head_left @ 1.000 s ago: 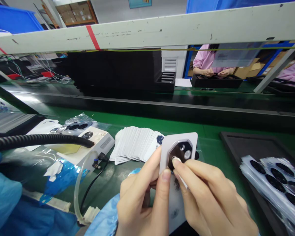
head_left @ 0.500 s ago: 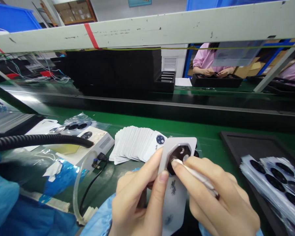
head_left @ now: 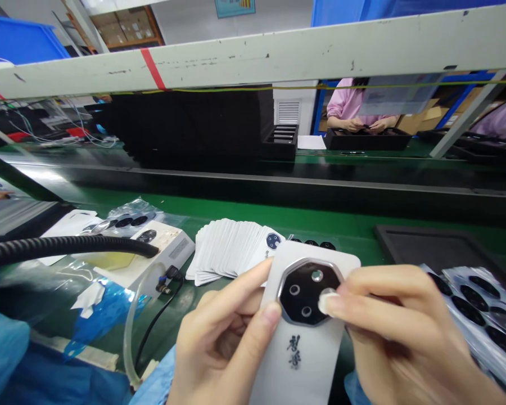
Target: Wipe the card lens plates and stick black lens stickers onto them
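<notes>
A white phone back cover with dark lettering is tilted up in front of me. Set in its upper part is a black octagonal camera lens plate with a silver rim and round holes. My left hand grips the cover's left edge, thumb on the front and fingers behind. The pinched thumb and forefinger of my right hand touch the plate's right side, beside a whitish round spot. Whatever those fingertips hold is hidden. Behind the cover lies a fanned row of white phone back covers.
At left stand a white box device, a black corrugated hose and a clear tube. Bagged black lens plates lie on a dark tray at right. A white beam crosses above; a co-worker sits beyond.
The cover has turned to face me more and its lens plate is uncovered. My right fingers have shifted from the plate's middle to its right side; the slim white thing in them no longer shows.
</notes>
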The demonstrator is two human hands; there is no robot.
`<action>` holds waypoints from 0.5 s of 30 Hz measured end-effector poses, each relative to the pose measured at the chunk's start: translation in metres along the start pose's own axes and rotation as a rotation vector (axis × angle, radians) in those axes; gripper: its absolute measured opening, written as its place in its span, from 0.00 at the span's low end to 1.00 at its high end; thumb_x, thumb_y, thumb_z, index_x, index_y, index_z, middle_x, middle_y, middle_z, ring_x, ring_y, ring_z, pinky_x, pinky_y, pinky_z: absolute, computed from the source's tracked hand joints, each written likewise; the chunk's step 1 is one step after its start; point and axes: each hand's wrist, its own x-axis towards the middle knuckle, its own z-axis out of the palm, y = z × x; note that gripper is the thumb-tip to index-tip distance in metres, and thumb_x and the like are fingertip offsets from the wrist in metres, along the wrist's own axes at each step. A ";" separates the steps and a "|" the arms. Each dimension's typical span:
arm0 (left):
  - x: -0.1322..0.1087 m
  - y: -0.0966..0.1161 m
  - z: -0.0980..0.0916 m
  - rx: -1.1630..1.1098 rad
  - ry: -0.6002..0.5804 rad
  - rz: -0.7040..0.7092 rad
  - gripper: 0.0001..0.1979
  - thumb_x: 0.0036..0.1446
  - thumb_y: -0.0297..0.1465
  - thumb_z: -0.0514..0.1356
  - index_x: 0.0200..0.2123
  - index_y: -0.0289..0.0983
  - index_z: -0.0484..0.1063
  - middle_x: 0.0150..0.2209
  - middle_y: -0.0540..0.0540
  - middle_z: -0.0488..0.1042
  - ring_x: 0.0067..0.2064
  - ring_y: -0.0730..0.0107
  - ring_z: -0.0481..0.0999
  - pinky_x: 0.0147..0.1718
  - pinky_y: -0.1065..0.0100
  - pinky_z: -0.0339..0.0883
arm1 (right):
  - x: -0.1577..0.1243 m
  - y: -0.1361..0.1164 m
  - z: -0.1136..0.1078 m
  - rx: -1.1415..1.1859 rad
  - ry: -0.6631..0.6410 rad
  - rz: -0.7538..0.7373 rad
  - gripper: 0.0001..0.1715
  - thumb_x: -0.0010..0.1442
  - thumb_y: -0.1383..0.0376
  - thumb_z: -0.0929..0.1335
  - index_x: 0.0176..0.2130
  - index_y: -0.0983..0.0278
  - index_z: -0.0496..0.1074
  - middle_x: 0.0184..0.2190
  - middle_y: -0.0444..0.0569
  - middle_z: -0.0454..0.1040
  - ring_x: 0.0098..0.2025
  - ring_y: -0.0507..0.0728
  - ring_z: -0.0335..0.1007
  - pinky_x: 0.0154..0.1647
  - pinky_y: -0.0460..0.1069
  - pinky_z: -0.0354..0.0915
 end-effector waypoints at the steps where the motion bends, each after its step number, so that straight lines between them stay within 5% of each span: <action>1: 0.002 0.001 0.000 -0.044 -0.030 -0.016 0.14 0.50 0.31 0.65 0.42 0.46 0.79 0.19 0.54 0.74 0.20 0.77 0.72 0.18 0.81 0.66 | 0.001 0.001 0.000 0.067 0.013 -0.003 0.16 0.52 0.75 0.69 0.38 0.57 0.74 0.30 0.43 0.73 0.24 0.49 0.70 0.20 0.43 0.69; 8: 0.007 0.006 0.002 -0.214 -0.136 -0.123 0.13 0.51 0.32 0.64 0.42 0.46 0.79 0.17 0.53 0.75 0.18 0.79 0.70 0.16 0.84 0.62 | -0.002 -0.017 0.029 0.248 0.439 0.366 0.04 0.58 0.67 0.69 0.30 0.59 0.74 0.25 0.43 0.67 0.24 0.50 0.64 0.18 0.46 0.63; 15: 0.007 0.007 0.002 -0.251 -0.156 -0.153 0.13 0.51 0.32 0.64 0.42 0.46 0.79 0.18 0.53 0.75 0.18 0.76 0.71 0.15 0.81 0.65 | -0.006 -0.013 0.020 0.205 0.306 0.321 0.03 0.59 0.64 0.69 0.33 0.57 0.74 0.28 0.42 0.68 0.23 0.48 0.65 0.17 0.45 0.64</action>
